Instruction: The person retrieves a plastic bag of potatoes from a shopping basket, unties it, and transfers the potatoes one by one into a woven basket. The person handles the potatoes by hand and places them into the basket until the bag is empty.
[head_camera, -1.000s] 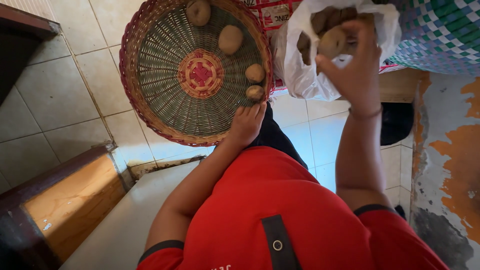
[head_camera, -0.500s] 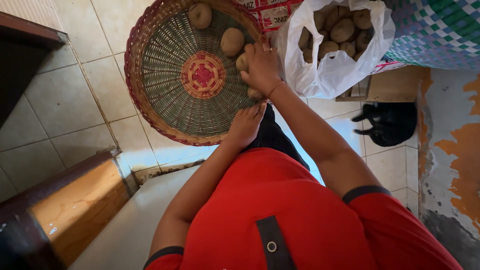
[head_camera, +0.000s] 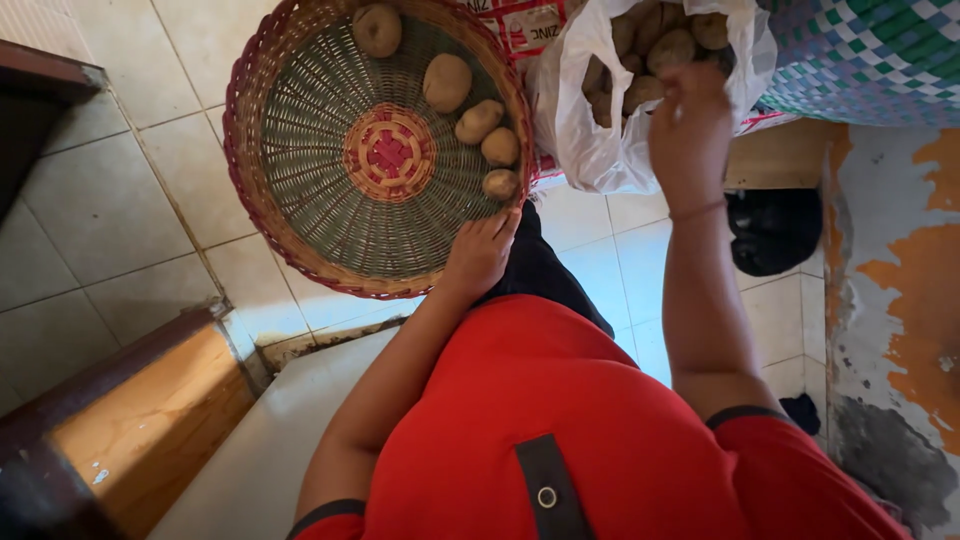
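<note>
Tiled floor (head_camera: 120, 230) filled the head view, pale squares with dark grout, a wooden step edge (head_camera: 130, 400) at lower left and a peeling painted wall (head_camera: 900, 300) at right.

Our left hand (head_camera: 480, 255) gripped the near rim of the round woven basket (head_camera: 290, 230), fingers closed on the rim and holding it tilted toward us. Five potatoes (head_camera: 447, 82) lay inside, four clustered along the right side and one apart at the top.

Our right hand (head_camera: 690, 125) was at the mouth of the white plastic bag (head_camera: 600, 150), fingers curled down among the potatoes in the bag (head_camera: 672, 48). We could not tell whether they had closed on one.

Handling, as we judged it: the potatoes looked firm, dense and dry-skinned, not fragile and easy to cup whole in one palm. The round shape meant they would likely roll in a tilted basket. The bag was thin and limp, with no stiffness to push against, and its mouth could fold shut. The basket seemed light and stiff, best held at the rim.

Room: the gap between bag and basket was short and open. The checked woven sack (head_camera: 880, 60) crowded the bag's right side, and the basket's left half held open room.
</note>
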